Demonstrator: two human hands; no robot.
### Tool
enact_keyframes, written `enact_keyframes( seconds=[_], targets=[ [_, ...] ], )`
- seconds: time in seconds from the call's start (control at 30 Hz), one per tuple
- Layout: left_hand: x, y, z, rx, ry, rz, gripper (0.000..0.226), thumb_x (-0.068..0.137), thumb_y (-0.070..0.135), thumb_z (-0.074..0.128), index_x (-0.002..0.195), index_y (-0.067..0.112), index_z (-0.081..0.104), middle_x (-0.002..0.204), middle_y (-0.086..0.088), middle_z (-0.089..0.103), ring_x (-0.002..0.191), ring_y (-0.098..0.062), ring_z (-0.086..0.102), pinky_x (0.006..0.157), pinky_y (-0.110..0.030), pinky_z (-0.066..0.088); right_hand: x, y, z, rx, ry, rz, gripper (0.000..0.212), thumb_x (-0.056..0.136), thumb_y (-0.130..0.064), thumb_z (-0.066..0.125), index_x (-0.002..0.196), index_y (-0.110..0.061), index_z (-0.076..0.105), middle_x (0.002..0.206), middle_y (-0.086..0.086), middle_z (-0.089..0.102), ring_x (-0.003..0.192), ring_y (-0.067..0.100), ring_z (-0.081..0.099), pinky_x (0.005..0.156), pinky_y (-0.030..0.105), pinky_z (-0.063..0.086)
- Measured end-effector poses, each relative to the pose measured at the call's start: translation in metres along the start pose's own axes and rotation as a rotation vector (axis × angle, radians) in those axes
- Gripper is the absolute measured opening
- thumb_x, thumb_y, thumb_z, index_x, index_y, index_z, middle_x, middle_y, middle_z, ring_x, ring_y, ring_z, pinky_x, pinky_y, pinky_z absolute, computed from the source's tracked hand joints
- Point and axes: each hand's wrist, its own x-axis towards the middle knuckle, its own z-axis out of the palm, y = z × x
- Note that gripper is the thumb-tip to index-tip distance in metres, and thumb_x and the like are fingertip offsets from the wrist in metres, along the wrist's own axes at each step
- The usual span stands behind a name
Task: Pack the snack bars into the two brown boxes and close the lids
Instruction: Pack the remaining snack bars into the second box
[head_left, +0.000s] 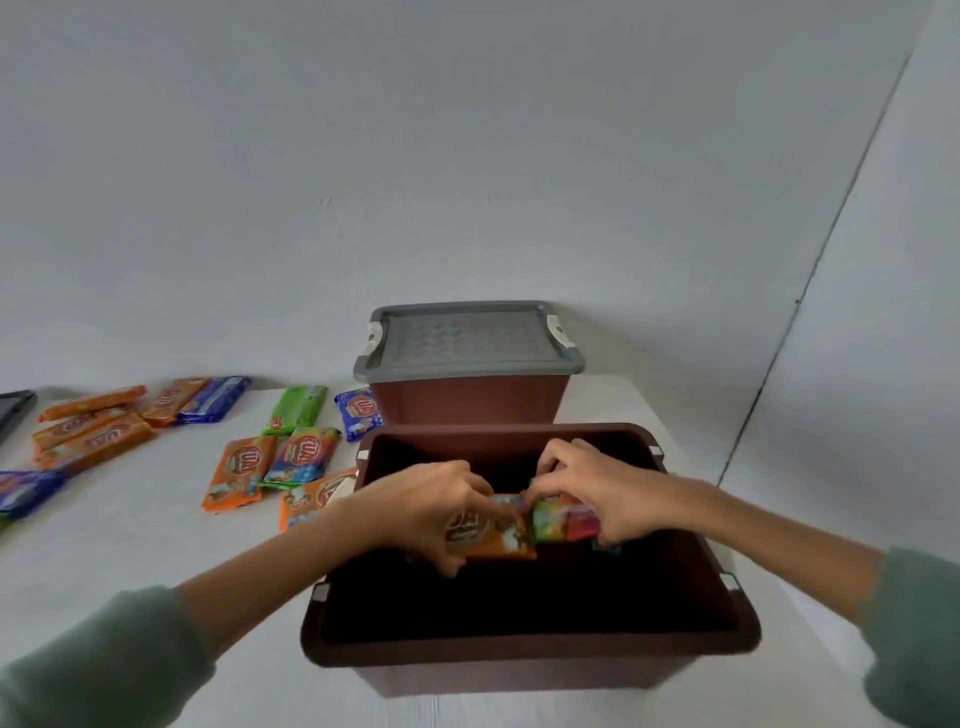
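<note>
Both hands are in the mouth of the open brown box (519, 657), centre-low in frame. Left hand (431, 512) grips an orange snack bar (501, 538), fingers curled round it. Right hand (610, 493) grips a green/red snack bar (558, 519) just beside it, bar ends touching. Both bars are over the dark interior; can't tell if they reach the bottom.

L to R on the white worktop (130, 551):
- Far left edge: dark flat object (15, 410), cut off by frame, w/ a blue edge bar (26, 488) below it.
- Mid-left: orange bar cluster (88, 434), w/ a dark blue bar (213, 400) at its right end.
- Next: green bar (296, 408). Below it, a loose orange bar (239, 470) & a multicolour bar (298, 457) lie side by side.
- Another orange pack (314, 501) lies against the open box's left wall, partly behind the left wrist.
- A blue pack (358, 415) lies beside the closed brown box (467, 402).

That closed box stands behind the open one, centre frame, grey lid (462, 338) on.

Green sleeves (914, 623) show at both lower corners.
</note>
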Motion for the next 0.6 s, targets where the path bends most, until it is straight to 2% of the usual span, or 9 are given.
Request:
enact_keyframes(
  seconds=[0.13,0.2,0.3,0.43,0.53,0.6],
  targets=[
    [0.008,-0.001,0.013,0.040,-0.010,-0.053,0.070,0.078,0.028,0.065,0.141,0.031,0.034,0.139,-0.005,0.039,0.122,-0.021,0.039,0.094,-0.035,0.042,0.009,0.008,0.027,-0.089,0.061,0.003,0.071,0.073,0.005,0.065,0.133,-0.026,0.043,0.124,-0.001,0.033,0.115,0.018,0.037,0.077,0.027,0.048],
    [0.008,-0.004,0.015,0.030,-0.009,-0.088,0.069,0.080,0.032,0.064,0.141,0.030,0.033,0.140,-0.003,0.038,0.124,-0.022,0.040,0.097,-0.035,0.041,0.012,0.011,0.031,-0.098,0.083,-0.004,0.071,0.075,-0.001,0.067,0.135,-0.029,0.041,0.123,-0.001,0.035,0.116,0.018,0.040,0.081,0.029,0.049],
    [0.010,0.000,0.016,0.061,-0.010,-0.114,0.069,0.082,0.038,0.063,0.142,0.029,0.031,0.134,-0.007,0.044,0.119,-0.023,0.045,0.096,-0.035,0.041,0.015,0.011,0.030,-0.034,0.042,0.033,0.072,0.074,-0.019,0.075,0.137,-0.030,0.041,0.128,-0.002,0.036,0.119,0.016,0.036,0.097,0.029,0.041],
    [0.013,0.004,0.015,0.075,0.051,-0.142,0.063,0.083,0.038,0.062,0.140,0.025,0.037,0.126,-0.008,0.047,0.109,-0.023,0.050,0.086,-0.032,0.044,0.019,0.007,0.034,-0.074,0.152,0.035,0.064,0.081,-0.019,0.068,0.137,-0.028,0.040,0.126,0.000,0.040,0.118,0.018,0.041,0.092,0.030,0.045],
    [0.010,0.007,0.019,0.095,0.104,-0.131,0.060,0.082,0.036,0.062,0.136,0.020,0.042,0.135,-0.007,0.033,0.114,-0.023,0.045,0.088,-0.034,0.047,0.021,0.005,0.034,-0.094,0.171,0.038,0.062,0.080,-0.019,0.068,0.137,-0.024,0.042,0.127,0.000,0.043,0.116,0.018,0.043,0.091,0.028,0.044],
    [0.010,0.008,0.021,0.126,0.084,-0.094,0.066,0.081,0.033,0.064,0.139,0.018,0.036,0.138,-0.007,0.026,0.119,-0.025,0.040,0.090,-0.037,0.047,0.021,0.002,0.032,-0.105,0.133,0.035,0.065,0.076,-0.028,0.072,0.134,-0.022,0.044,0.127,0.000,0.042,0.115,0.018,0.042,0.090,0.028,0.042]
  ],
)
